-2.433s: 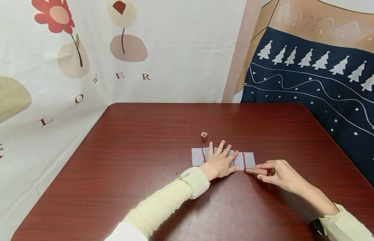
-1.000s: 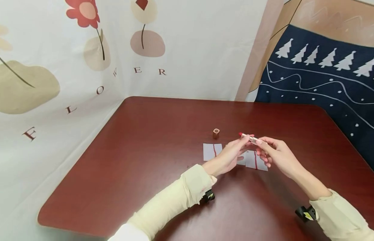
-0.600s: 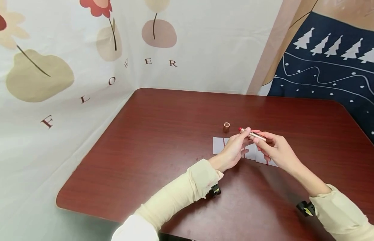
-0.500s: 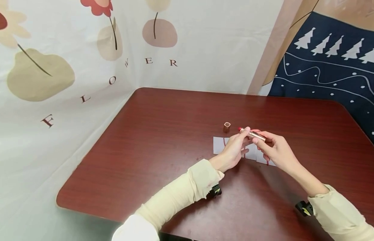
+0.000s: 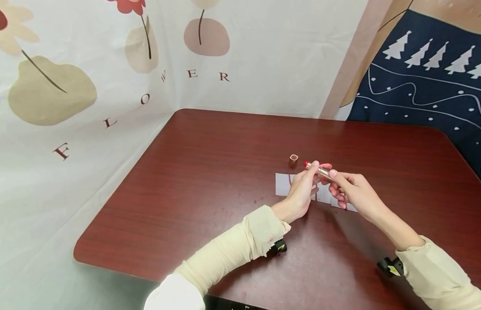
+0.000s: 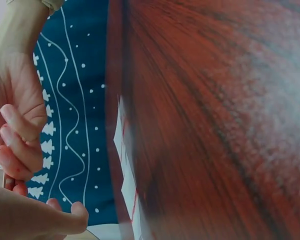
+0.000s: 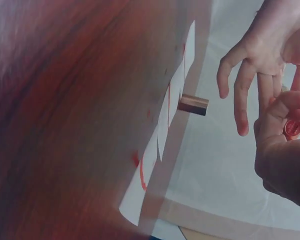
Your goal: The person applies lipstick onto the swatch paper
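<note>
A lipstick [image 5: 324,173] with a metallic case and a red tip is held in the air over the paper pieces. My left hand [image 5: 300,191] pinches its front part between thumb and forefinger, the red tip sticking out past the thumb. At the back end of the case, my right hand [image 5: 358,191] grips with the thumb on top and the other fingers curled. The round red base of the lipstick [image 7: 293,128] shows in the right wrist view. Below lie white paper pieces [image 5: 283,184] in a row, marked with red lines and partly hidden by the hands.
The lipstick cap [image 5: 293,161] stands upright, opening up, just behind the papers. Small reddish specks dot the dark red wooden table [image 5: 166,206] left of the papers. A printed cloth [image 5: 271,56] hangs behind the table.
The left hand has lifted off the papers and the right hand has raised the lipstick from the right-hand piece; both now hold it. The head view has shifted left and down.
</note>
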`<state>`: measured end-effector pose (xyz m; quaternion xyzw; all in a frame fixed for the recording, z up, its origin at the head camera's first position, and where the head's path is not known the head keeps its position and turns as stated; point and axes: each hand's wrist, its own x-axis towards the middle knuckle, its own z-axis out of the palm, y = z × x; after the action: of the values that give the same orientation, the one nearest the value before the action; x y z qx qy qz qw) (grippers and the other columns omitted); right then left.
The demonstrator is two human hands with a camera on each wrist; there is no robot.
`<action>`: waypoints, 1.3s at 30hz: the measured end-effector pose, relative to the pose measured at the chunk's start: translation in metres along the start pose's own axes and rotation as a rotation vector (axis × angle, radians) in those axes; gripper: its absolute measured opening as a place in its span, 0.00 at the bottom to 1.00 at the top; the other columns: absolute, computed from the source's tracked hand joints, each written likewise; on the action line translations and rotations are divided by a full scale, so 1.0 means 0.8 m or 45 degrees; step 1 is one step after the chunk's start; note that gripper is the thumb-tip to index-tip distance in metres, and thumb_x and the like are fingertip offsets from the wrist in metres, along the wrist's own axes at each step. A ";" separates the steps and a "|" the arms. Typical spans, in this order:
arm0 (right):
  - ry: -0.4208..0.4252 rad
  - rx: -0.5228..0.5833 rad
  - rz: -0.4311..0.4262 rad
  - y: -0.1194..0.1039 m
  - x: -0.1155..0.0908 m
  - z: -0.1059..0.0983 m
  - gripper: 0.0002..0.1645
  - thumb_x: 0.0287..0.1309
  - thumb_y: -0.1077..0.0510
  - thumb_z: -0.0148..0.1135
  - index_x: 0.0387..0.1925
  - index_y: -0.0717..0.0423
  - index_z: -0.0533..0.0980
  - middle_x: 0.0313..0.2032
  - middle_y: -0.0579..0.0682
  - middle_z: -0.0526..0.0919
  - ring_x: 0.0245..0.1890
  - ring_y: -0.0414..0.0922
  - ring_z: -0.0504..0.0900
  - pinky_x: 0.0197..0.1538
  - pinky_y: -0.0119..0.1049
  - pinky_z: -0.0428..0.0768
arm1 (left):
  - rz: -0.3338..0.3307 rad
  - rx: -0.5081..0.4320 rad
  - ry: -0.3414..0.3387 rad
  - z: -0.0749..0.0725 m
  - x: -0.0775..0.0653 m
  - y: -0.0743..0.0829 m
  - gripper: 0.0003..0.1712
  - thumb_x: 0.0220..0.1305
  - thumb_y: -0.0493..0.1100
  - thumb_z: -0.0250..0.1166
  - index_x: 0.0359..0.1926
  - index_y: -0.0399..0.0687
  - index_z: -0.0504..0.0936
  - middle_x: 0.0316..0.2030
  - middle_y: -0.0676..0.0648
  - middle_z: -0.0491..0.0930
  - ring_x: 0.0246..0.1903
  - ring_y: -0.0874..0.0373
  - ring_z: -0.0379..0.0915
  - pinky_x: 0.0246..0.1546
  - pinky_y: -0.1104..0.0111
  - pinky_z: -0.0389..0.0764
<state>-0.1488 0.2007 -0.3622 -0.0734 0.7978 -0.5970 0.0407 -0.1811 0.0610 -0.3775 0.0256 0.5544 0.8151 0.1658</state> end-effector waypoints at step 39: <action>0.007 -0.137 0.003 0.012 0.004 -0.002 0.20 0.64 0.52 0.55 0.45 0.67 0.73 0.24 0.63 0.73 0.13 0.48 0.69 0.17 0.41 0.72 | 0.032 0.003 0.142 0.004 -0.001 -0.014 0.22 0.68 0.52 0.51 0.43 0.42 0.84 0.35 0.48 0.84 0.37 0.64 0.76 0.42 0.58 0.66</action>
<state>-0.1531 0.2040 -0.3713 -0.0728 0.8290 -0.5534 0.0352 -0.1769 0.0678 -0.3864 -0.0125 0.5633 0.8167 0.1244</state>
